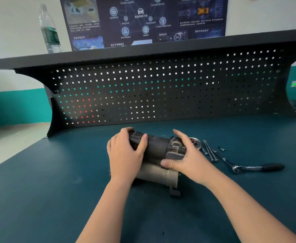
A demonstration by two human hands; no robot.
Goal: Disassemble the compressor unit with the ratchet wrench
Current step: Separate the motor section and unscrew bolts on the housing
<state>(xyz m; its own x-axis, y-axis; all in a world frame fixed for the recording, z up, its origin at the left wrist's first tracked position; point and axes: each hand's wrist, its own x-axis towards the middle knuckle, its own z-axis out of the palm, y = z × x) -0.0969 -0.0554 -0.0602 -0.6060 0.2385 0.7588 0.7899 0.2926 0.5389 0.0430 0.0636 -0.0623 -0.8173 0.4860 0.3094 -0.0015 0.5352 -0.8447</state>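
Note:
The compressor unit point(156, 148), a dark cylinder over a lighter grey metal body, lies on its side in the middle of the blue bench top point(56, 181). My left hand point(126, 151) grips its left end, fingers over the far side and thumb across the front. My right hand point(184, 155) grips the right, cast-metal end, thumb along the front. The ratchet wrench point(245, 167) with its black handle lies on the bench to the right, apart from both hands. Two long bolts point(210, 151) lie between the wrench and the unit.
A small bit or socket point(221, 149) lies just beyond the bolts. A round metal part point(196, 142) shows behind my right hand. A dark pegboard point(161, 90) stands at the back, with a water bottle point(50, 30) on its shelf. The bench's left edge runs diagonally.

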